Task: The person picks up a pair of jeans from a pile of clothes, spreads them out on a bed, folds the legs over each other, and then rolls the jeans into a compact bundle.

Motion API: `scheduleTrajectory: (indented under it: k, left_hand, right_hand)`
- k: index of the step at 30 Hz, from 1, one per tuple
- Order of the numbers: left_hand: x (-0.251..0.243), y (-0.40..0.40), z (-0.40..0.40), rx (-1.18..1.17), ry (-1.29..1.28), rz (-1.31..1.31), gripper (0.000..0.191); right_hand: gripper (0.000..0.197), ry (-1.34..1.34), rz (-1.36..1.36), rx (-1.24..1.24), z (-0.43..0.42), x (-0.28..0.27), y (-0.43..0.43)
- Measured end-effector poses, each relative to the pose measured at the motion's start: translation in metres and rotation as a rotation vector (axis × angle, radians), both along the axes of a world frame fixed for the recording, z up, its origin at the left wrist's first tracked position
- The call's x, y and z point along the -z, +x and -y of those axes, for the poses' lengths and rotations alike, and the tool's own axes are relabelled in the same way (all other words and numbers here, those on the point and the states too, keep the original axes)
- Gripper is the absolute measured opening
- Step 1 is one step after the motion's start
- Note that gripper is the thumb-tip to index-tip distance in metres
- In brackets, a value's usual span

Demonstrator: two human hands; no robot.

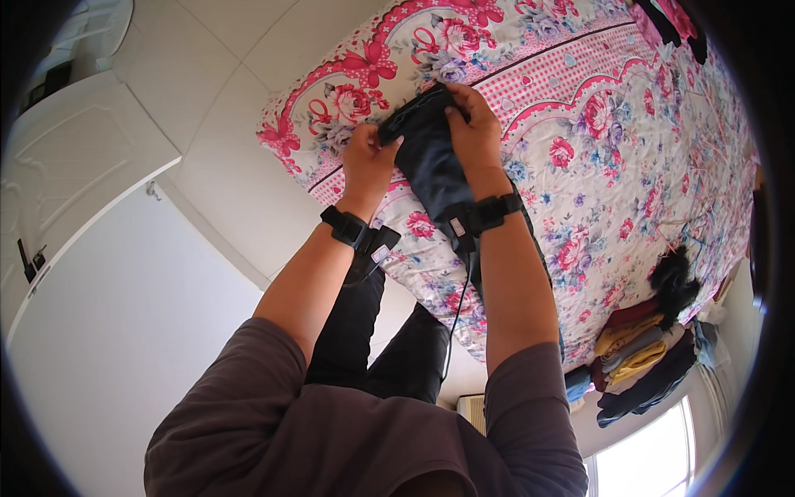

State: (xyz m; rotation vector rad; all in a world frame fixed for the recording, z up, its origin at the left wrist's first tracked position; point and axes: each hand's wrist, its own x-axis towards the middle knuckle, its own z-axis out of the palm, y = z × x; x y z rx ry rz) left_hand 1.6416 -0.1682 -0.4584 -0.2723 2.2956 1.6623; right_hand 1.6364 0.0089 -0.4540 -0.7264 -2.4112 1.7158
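A dark cloth garment (428,161) lies over the edge of a bed with a floral bedspread (562,186). My left hand (371,161) pinches one corner of its upper edge between thumb and fingers. At the other corner of that edge, my right hand (475,127) grips the cloth the same way. The edge is stretched between both hands. Part of the garment runs down beneath my right forearm, so its full shape is hidden. Each wrist wears a black strap with a small device; a thin cable hangs from the right one.
Folded clothes (640,360) are stacked at the bed's lower right, beside a black fluffy item (674,279). More garments (671,25) lie at the top right. A white door (124,279) stands at the left above the tiled floor (205,124). A window (652,453) is at bottom right.
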Motion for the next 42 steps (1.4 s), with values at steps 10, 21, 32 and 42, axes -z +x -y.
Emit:
scheduleTrajectory:
  k: [10, 21, 32, 42]
  left_hand:
    - [-0.018, -0.008, 0.001, 0.134, -0.184, -0.081, 0.028]
    - [-0.015, 0.002, -0.054, 1.158, -0.347, -0.755, 0.055]
    - [0.013, -0.025, -0.065, 1.285, -0.504, -0.794, 0.056]
    - [0.036, -0.002, -0.067, 1.26, -0.68, -0.95, 0.053]
  right_hand:
    - [0.029, 0.597, -0.158, 0.108, 0.012, -0.033, 0.029]
    - [0.039, 0.696, 0.212, 0.155, 0.039, -0.018, 0.174]
    - [0.055, 0.585, 0.248, 0.164, 0.017, -0.023, 0.201]
    - [0.022, 0.88, 0.39, 0.504, -0.063, -0.011, 0.341]
